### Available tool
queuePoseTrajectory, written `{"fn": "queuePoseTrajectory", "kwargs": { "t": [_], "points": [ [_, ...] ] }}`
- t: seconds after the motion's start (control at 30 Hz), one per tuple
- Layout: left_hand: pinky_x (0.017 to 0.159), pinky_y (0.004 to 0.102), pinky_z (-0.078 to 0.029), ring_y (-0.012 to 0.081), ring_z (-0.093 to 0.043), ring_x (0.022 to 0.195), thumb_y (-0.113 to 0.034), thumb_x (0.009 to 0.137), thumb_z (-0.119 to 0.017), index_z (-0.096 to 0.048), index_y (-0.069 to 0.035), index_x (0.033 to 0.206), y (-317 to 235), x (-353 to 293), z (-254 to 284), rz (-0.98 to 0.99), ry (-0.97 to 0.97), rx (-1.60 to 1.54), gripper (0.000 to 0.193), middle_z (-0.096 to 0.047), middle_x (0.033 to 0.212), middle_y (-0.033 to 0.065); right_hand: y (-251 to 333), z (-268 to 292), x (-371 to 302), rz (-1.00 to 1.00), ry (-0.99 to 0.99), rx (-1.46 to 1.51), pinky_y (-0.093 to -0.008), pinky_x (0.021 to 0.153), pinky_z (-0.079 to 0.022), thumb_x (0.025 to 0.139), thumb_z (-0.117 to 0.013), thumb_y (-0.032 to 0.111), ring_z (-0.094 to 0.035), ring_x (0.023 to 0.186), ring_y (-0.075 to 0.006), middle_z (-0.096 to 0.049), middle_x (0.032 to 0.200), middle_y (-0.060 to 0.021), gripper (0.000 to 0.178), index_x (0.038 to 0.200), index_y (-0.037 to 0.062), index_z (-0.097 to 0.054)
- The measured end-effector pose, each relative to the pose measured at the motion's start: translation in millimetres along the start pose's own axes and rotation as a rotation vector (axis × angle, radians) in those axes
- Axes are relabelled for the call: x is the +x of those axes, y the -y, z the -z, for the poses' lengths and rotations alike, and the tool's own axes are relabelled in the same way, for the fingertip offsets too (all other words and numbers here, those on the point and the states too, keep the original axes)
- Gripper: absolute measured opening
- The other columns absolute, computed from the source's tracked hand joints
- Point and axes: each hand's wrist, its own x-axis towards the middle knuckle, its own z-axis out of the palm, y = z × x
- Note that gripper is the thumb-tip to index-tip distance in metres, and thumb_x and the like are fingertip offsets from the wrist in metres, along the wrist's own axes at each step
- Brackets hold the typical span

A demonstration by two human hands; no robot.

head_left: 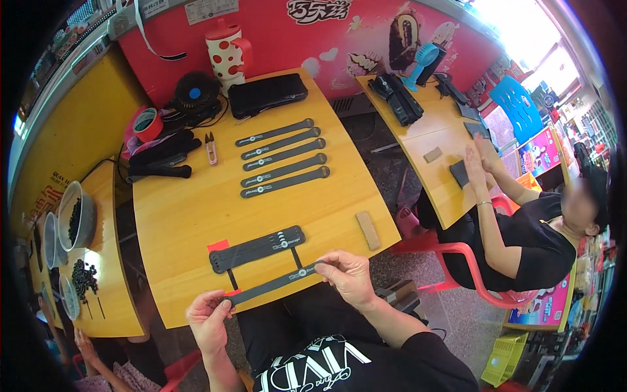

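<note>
Black shirt (326, 366) nearest; left hand (210, 320) and right hand (349, 277) pinch 1 grey strap (269, 287) by its ends; 5 laid-out straps (286, 154) on the counter (189, 206)

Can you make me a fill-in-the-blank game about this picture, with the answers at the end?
1. On the table, ____ dark straps lie in a row.
2. The left hand and right hand hold opposite ____ of another strap.
3. Of those two hands, the tan block on this table is nearer the ____ one.
4. The lid of the big dotted mug is coloured ____.

Missing words: five; ends; right; red.
</note>
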Motion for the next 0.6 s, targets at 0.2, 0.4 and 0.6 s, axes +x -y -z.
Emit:
{"fn": "queuePoseTrajectory", "kwargs": {
  "t": [0.2, 0.4, 0.6],
  "points": [
    [0.051, 0.0198, -0.048, 0.0096, -0.064, 0.063, 0.004, 0.085, -0.071, -0.067, 0.003, 0.105, -6.4, 5.0, -10.8, 0.072, -0.108, 0.099, 0.021, -0.069, 0.081, 0.0072, -3.8, 10.9, 5.2, 0.182, 0.016, -0.362, -0.0206, 0.056, -0.045, 0.09, -0.063, -0.005, -0.059, 0.064, -0.0076, -0.062, 0.077, -0.002, 0.007, 0.092, -0.0017, -0.069],
    [0.052, 0.0193, -0.048, 0.0076, -0.064, 0.062, 0.003, 0.084, -0.074, -0.066, 0.002, 0.094, -4.1, 13.6, -15.3, 0.055, -0.149, 0.113, 0.012, -0.069, 0.077, 0.0052, -12.1, 3.5, 11.9, 0.145, -0.08, -0.262, -0.0207, 0.059, -0.044, 0.087, -0.066, -0.01, -0.056, 0.066, -0.007, -0.058, 0.076, -0.0011, 0.008, 0.09, -0.003, -0.066],
    [0.054, 0.0188, -0.048, 0.0059, -0.062, 0.062, 0.001, 0.087, -0.072, -0.066, 0.002, 0.091, -4.2, 27.8, -16.3, -0.02, -0.189, 0.184, 0.008, -0.068, 0.076, 0.004, -21.2, -0.3, 30.2, 0.155, -0.016, -0.26, -0.0201, 0.061, -0.043, 0.087, -0.064, -0.011, -0.054, 0.068, -0.0068, -0.057, 0.082, -0.0014, 0.011, 0.094, -0.0031, -0.063]
  ]
}}
